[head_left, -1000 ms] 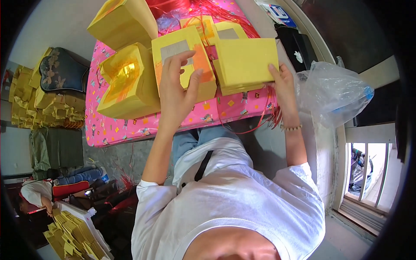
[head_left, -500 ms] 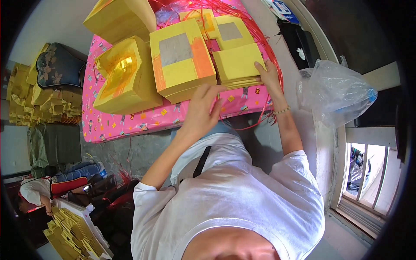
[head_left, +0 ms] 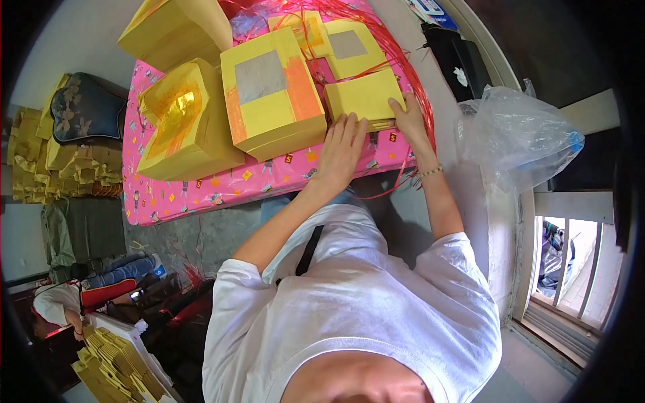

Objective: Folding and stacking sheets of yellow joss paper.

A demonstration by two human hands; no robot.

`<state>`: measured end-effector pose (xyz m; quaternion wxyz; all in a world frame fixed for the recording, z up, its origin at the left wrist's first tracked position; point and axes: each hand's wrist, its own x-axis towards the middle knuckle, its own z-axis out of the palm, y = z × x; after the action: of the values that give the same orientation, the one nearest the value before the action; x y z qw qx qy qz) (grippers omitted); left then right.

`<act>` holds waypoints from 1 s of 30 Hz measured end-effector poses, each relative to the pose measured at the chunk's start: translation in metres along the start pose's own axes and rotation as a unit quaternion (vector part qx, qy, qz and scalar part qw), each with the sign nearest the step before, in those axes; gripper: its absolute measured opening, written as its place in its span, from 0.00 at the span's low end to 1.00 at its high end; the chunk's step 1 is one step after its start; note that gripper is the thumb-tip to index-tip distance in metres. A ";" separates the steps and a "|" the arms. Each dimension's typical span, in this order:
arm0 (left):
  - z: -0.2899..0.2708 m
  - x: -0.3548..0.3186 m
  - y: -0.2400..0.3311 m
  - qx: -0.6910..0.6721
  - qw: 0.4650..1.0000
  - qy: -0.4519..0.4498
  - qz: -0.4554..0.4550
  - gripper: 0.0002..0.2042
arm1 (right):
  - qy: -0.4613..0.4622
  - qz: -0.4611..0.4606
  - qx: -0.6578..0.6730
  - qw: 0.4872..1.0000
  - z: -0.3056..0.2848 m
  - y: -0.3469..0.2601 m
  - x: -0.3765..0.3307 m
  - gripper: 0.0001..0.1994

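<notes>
At the right front of the table lies a small stack of yellow paper sheets (head_left: 366, 94). My right hand (head_left: 411, 126) grips its right edge, thumb on top and the other fingers partly hidden. My left hand (head_left: 341, 149) rests its outstretched fingertips against the stack's near edge. Directly left of it stands a thick yellow paper stack (head_left: 302, 84) with a silver panel and orange bands on top. Farther left is another yellow stack (head_left: 222, 138), its upper sheets curled around a shiny gold patch.
A pink patterned cloth (head_left: 269, 169) covers the table. Red plastic strings (head_left: 403, 57) trail along its right side. More yellow stacks (head_left: 171, 33) stand at the back. A clear plastic bag (head_left: 517, 134) lies at right. Another person (head_left: 57, 305) handles yellow paper at lower left.
My left hand has moved right, from above the thick stack's front to the small stack's near edge. My right hand stays on the small stack's right edge.
</notes>
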<state>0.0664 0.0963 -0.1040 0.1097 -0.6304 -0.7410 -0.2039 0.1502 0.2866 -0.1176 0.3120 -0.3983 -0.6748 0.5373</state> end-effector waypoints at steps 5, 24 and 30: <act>0.001 -0.001 0.000 -0.012 0.999 -0.049 -0.012 0.36 | -0.023 -0.039 -0.066 0.997 0.000 -0.009 -0.005 0.14; -0.021 -0.001 0.008 -0.093 0.994 0.019 -0.050 0.36 | 0.061 -0.339 -0.328 0.880 -0.005 -0.044 -0.006 0.15; -0.072 -0.011 0.003 -0.156 0.984 0.070 -0.052 0.27 | -0.083 -0.324 -0.184 0.924 0.016 -0.107 -0.032 0.11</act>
<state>0.0642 0.0553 -0.0441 0.0509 -0.5850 -0.7223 -0.3654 0.1308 0.2394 -0.0170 0.3333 -0.1628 -0.8773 0.3045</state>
